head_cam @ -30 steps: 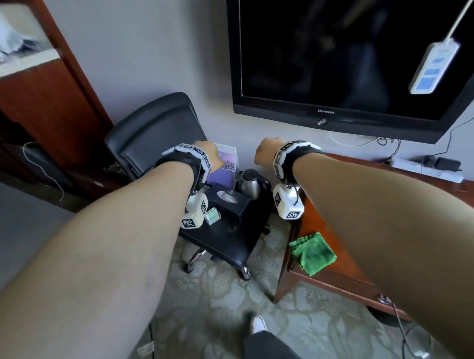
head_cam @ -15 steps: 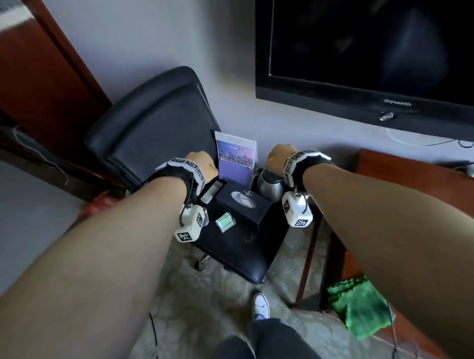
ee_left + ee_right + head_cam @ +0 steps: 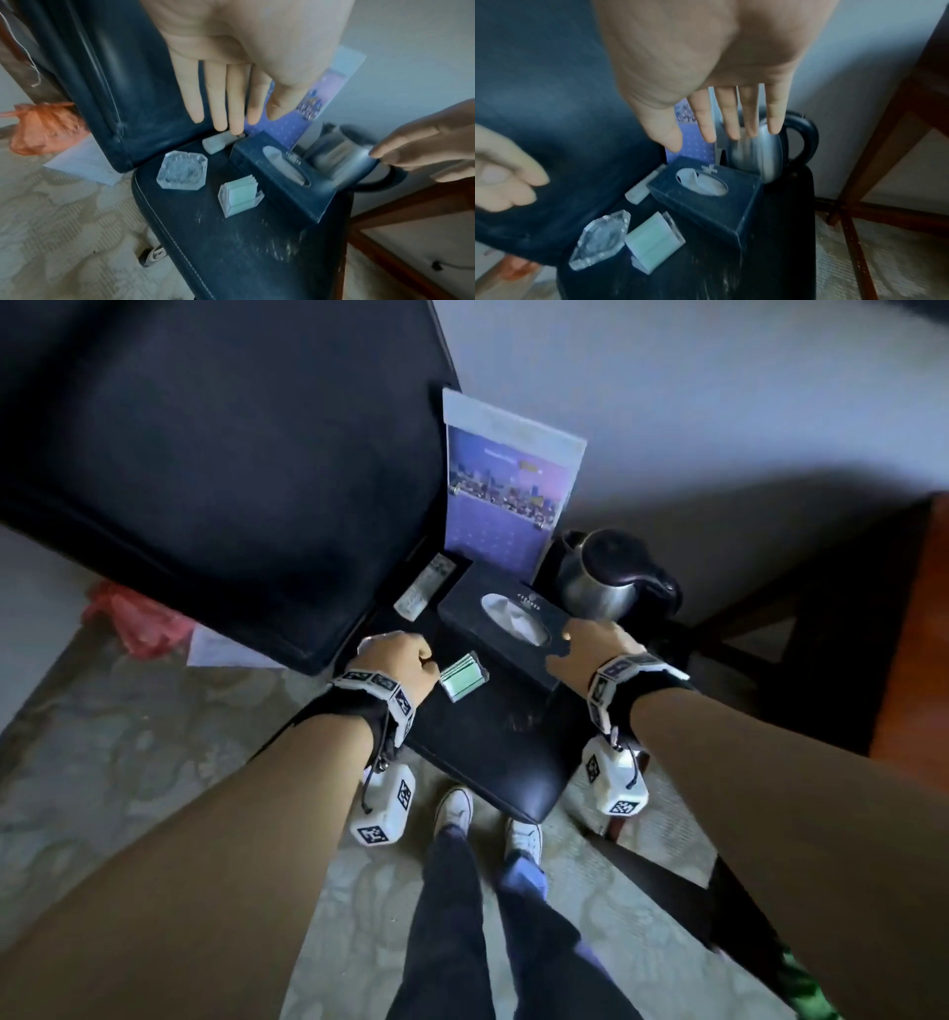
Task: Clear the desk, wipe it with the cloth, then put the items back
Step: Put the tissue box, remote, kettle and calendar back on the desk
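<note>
Items wait on the chair seat; both hands reach down to bring them back.

The items lie on the black chair [image 3: 493, 742]: a tissue box [image 3: 506, 621], a kettle [image 3: 598, 580] at 1 o'clock from it, a calendar card [image 3: 506, 495] at 12, a remote [image 3: 425, 587] at 10, a card holder [image 3: 462, 676] and a glass ashtray [image 3: 182, 172] at 7 to 8. So the clearing seems done; whether the worktop [image 3: 909, 649] is wiped cannot be told, and the putting back is not yet begun. The left hand [image 3: 231, 60] has an open grip with straight fingers above the remote and holds nothing; the right hand [image 3: 706, 71] is also open, near the kettle, empty. Compared with half a second ago, the head has tilted down, the hands are lower and closer to the items, and the green cloth [image 3: 806, 988] shows only at the 5 o'clock corner.
</note>
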A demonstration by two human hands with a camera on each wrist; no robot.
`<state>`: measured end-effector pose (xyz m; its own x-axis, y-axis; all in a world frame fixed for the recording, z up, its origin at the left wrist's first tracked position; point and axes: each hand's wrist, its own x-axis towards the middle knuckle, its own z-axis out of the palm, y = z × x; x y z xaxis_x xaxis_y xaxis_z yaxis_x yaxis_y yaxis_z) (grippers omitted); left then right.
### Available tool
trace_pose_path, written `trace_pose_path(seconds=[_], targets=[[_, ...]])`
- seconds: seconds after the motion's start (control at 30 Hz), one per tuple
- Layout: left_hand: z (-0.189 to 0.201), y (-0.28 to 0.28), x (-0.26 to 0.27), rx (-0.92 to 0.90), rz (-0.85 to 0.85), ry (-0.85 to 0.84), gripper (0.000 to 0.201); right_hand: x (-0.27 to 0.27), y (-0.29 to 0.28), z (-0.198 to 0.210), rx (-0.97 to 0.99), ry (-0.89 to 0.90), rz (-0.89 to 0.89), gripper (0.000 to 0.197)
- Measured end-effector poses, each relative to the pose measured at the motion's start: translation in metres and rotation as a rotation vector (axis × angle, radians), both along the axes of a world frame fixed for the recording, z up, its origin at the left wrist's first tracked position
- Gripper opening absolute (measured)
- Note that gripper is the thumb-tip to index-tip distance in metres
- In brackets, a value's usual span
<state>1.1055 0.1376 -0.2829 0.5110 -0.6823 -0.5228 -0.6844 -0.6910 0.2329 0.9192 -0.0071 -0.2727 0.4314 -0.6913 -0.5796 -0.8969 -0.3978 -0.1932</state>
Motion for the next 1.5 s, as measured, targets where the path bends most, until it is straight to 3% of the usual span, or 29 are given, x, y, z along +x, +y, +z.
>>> trace_pose_path(seconds=[0.23,0.47,0.57,0.8,1.13,1.5], targets=[[-0.128,-0.004,0.000,0.032,-0.075,0.001,0.051,0.006,0.010,-0.124,-0.082,0.069,0.018,0.062],[-0.192,-0.015,-0.006,-0.018,-0.116,-0.042,0.081,0.014,0.005,-0.177,-0.271,0.002,0.100,0.064],[-0.201,-0.024,-0.008,-0.024,-0.133,-0.051,0.079,0.019,-0.001,-0.184,-0.319,-0.025,0.129,0.062],[-0.207,-0.033,-0.015,-0.020,-0.140,-0.061,0.055,0.017,-0.002,-0.191,-0.347,-0.039,0.165,0.064],[-0.207,-0.027,-0.017,-0.056,-0.128,-0.087,0.059,0.021,-0.004,-0.193,-0.190,-0.095,0.130,0.055],[-0.201,-0.021,-0.017,-0.073,-0.116,-0.130,0.057,0.031,-0.011,-0.195,-0.158,-0.019,0.111,0.055]])
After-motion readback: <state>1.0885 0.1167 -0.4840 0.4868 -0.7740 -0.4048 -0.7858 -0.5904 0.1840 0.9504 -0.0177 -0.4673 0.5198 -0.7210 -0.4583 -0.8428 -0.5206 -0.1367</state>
